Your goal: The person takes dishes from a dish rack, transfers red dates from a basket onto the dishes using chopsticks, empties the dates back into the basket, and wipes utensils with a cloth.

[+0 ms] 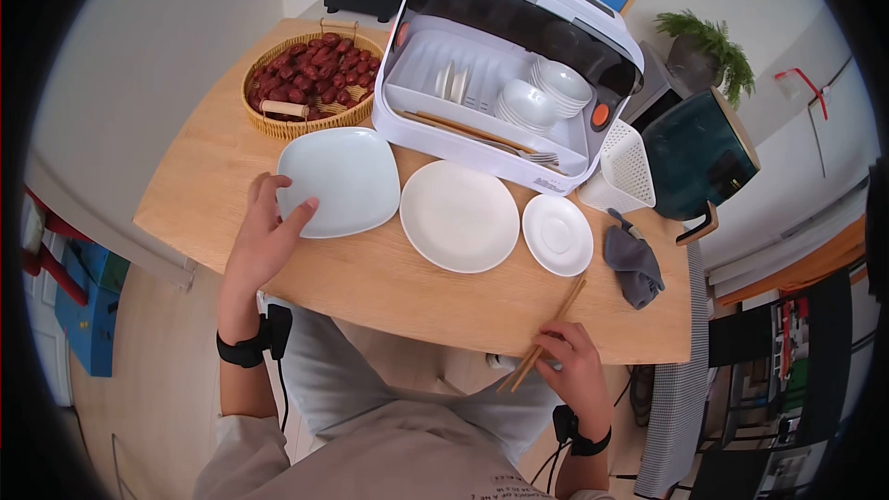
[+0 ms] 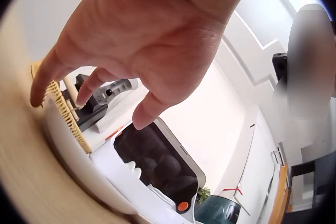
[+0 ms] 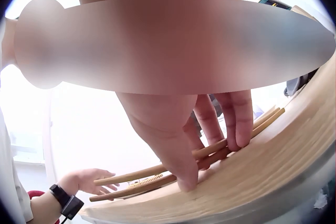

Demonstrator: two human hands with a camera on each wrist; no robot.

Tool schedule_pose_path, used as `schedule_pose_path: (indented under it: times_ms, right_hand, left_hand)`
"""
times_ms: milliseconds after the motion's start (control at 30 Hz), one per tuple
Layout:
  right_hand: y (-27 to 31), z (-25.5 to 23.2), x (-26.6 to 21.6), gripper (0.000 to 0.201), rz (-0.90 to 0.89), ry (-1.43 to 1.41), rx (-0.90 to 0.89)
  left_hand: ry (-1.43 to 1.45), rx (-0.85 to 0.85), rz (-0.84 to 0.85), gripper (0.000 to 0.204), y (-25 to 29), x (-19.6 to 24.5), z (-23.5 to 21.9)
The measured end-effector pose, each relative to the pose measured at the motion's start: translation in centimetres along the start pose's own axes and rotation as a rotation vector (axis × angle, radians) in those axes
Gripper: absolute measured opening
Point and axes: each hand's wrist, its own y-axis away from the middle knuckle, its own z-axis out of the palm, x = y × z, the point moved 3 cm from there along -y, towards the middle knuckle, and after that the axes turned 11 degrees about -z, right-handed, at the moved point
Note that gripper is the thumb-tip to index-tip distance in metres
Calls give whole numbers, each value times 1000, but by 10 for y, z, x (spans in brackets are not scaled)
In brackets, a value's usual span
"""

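Note:
My left hand (image 1: pixel 264 233) hovers at the left side of a pale squarish plate (image 1: pixel 343 181), fingers spread and thumb over its rim. In the left wrist view the fingers (image 2: pixel 86 85) are apart, with nothing between them and the thumb. Near the table's front edge, my right hand (image 1: pixel 574 366) holds a pair of wooden chopsticks (image 1: pixel 576 296) between thumb and fingers. They slant across the edge, their near ends sticking out past it. A round white plate (image 1: pixel 459 218) and a small white saucer (image 1: pixel 557 235) lie in a row right of the squarish plate.
Behind the plates stands a white dish box (image 1: pixel 519 176), lid raised, with bowls (image 1: pixel 526 104), small dishes and cutlery inside. A basket of red dates (image 1: pixel 310 79) is at back left. On the right are a white perforated holder (image 1: pixel 622 171), a grey cloth (image 1: pixel 633 264) and a green appliance (image 1: pixel 699 153).

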Motion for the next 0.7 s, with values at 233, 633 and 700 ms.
schedule_pose_path:
  times_ms: [233, 633, 700]
  right_hand:
    - [-18, 6, -7, 33, 9, -49, 38]
    - [-36, -28, -33, 20, -58, 87, 166]
    - [-46, -43, -44, 22, -84, 124, 215]
  left_hand:
    - [9, -166, -95, 64, 7, 6, 8]
    - [15, -223, -55, 72, 14, 3, 8]
    - [28, -221, -38, 73, 15, 1, 6]
